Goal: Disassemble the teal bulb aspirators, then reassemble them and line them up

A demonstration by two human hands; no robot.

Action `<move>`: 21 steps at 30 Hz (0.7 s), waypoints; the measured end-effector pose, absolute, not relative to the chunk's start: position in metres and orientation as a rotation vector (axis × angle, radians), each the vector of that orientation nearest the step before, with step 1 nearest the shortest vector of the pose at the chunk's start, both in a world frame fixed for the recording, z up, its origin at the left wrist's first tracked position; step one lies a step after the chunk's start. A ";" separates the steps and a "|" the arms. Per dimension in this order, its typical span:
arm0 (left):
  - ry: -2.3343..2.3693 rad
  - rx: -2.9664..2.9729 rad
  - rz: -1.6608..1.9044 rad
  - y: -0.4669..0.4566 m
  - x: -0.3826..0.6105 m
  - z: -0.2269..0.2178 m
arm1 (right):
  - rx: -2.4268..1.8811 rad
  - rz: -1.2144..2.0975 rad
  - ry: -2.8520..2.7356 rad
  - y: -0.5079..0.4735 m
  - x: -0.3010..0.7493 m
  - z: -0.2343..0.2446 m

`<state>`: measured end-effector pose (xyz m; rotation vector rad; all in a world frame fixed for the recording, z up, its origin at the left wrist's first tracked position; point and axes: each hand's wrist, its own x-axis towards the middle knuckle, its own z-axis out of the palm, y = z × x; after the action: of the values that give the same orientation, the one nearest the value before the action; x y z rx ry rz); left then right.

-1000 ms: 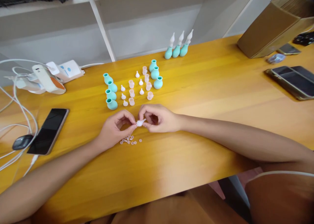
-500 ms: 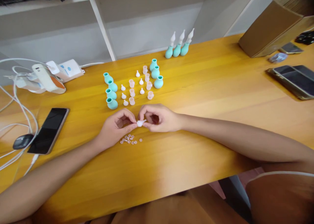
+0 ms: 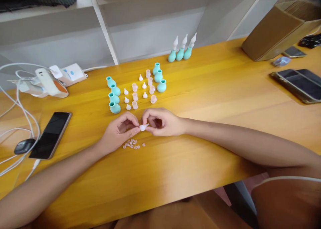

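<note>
Between both hands is a small white nozzle tip [image 3: 143,127] with a narrow spout pointing right. My left hand [image 3: 121,128] pinches its wide end between thumb and forefinger. On the spout side, my right hand [image 3: 164,122] grips it with thumb and fingertips. Below the fingers lie several tiny clear rings [image 3: 135,147] in a loose cluster. Beyond the hands stand rows of clear plastic collars [image 3: 134,96] and more white nozzle tips [image 3: 144,95]. Teal bulbs [image 3: 114,107] with open necks flank them on the left, and other teal bulbs [image 3: 162,86] on the right.
Three teal bulbs with white tips fitted [image 3: 180,54] stand at the back. To the left are a phone [image 3: 50,135], a black mouse [image 3: 24,146], white cables and chargers [image 3: 72,73]. A cardboard box [image 3: 271,31] and a dark tablet-like device [image 3: 298,83] lie right.
The view has shifted slightly, so the table things appear a little lower. Both hands keep the same pinch on the nozzle tip, which has barely turned if at all.
</note>
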<state>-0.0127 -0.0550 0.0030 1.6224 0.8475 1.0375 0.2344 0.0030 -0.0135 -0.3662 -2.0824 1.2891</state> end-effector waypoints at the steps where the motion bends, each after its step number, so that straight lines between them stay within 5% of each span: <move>1: 0.861 1.636 1.028 -0.056 -0.013 0.003 | -0.361 1.277 -2.086 0.003 0.234 -0.013; 10: 1.137 1.929 0.932 -0.066 -0.012 0.003 | -0.342 1.079 -2.200 0.006 0.239 -0.002; 21: 1.269 2.311 0.797 -0.064 -0.011 0.008 | -0.874 0.703 -1.863 0.047 0.255 -0.016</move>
<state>-0.0111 -0.0638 0.0081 2.3112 1.2694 0.7968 0.2555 0.0465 -0.0155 -0.8739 -1.8633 0.7025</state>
